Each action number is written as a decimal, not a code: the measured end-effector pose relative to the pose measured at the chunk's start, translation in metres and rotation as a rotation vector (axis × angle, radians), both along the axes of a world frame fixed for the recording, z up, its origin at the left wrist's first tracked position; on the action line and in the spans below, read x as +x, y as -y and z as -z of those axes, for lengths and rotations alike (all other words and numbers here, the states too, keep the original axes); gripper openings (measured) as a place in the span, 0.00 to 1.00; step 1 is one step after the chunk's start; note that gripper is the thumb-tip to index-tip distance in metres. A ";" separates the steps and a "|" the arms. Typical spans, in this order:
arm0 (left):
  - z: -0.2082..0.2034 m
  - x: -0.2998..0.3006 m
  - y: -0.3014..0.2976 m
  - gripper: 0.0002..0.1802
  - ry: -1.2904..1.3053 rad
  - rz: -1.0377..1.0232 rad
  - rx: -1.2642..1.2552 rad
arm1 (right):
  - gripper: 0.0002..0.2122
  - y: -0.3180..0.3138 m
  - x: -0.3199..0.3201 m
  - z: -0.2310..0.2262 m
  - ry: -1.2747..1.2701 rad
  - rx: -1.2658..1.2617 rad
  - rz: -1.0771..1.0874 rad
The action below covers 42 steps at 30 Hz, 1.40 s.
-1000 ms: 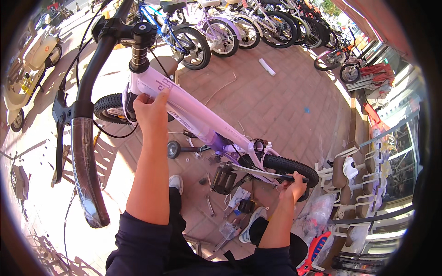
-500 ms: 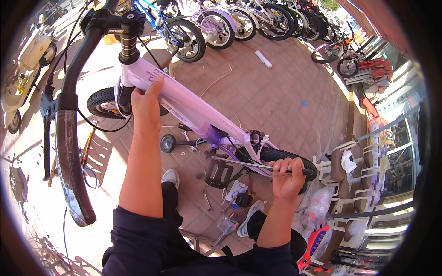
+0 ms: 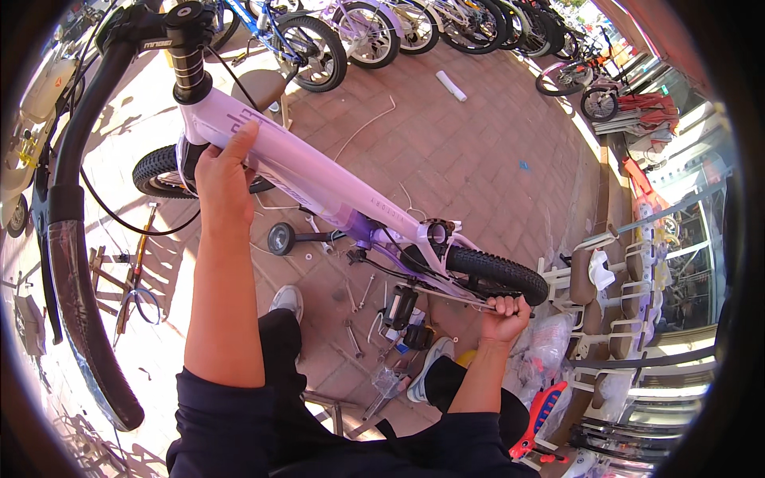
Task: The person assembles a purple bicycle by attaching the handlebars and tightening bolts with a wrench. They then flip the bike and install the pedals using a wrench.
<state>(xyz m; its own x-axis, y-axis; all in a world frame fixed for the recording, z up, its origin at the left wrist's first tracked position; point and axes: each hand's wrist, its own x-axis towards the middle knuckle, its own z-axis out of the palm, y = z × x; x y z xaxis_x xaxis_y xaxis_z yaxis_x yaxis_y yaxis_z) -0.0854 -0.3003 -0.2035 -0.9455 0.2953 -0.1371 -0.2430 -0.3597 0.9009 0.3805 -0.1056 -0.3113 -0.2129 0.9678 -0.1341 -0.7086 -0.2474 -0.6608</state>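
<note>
A pink and purple bicycle frame (image 3: 327,183) slants across in front of me, handlebar (image 3: 72,263) at the left, rear wheel (image 3: 506,272) at the right. My left hand (image 3: 223,179) is closed around the frame's front end, below the stem. Beside the lower edge of the rear wheel, my right hand (image 3: 504,317) has its fingers wrapped around the end of a long, thin metal rod (image 3: 456,299). The rod runs back toward the black pedal (image 3: 401,306); how it joins there I cannot make out. The front wheel (image 3: 159,171) shows partly behind my left hand.
Wrenches (image 3: 353,338) and other tools lie on the brick paving around my shoes. A black-headed mallet-like tool (image 3: 281,238) lies below the frame. Parked bicycles (image 3: 311,52) line the far side. White seats (image 3: 602,275) and plastic wrapping (image 3: 550,350) crowd the right.
The bicycle's front has shifted left and nearer in view. My right hand has moved down slightly with the rod, and the pedal has swung right and now stands more upright.
</note>
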 end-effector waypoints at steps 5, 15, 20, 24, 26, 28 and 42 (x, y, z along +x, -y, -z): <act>0.001 -0.001 0.002 0.24 -0.034 0.001 -0.022 | 0.15 0.023 -0.026 -0.037 0.107 0.188 -0.009; 0.007 -0.005 -0.003 0.25 -0.011 0.031 -0.004 | 0.16 0.139 -0.238 -0.002 1.414 1.073 -0.283; -0.004 0.008 -0.011 0.26 -0.005 0.012 0.027 | 0.17 0.109 -0.208 0.118 1.021 0.390 -0.252; -0.002 0.005 -0.014 0.25 -0.029 0.003 0.023 | 0.13 0.120 -0.245 0.102 0.301 0.099 -0.312; 0.000 0.001 -0.011 0.26 -0.039 0.047 0.002 | 0.11 0.125 -0.247 0.063 0.130 0.151 -0.373; 0.004 -0.003 -0.002 0.27 -0.042 0.044 -0.006 | 0.12 0.119 -0.223 -0.015 0.072 0.313 -0.382; 0.002 0.008 -0.015 0.27 -0.082 -0.049 -0.018 | 0.14 0.096 -0.179 0.141 0.591 0.163 -0.301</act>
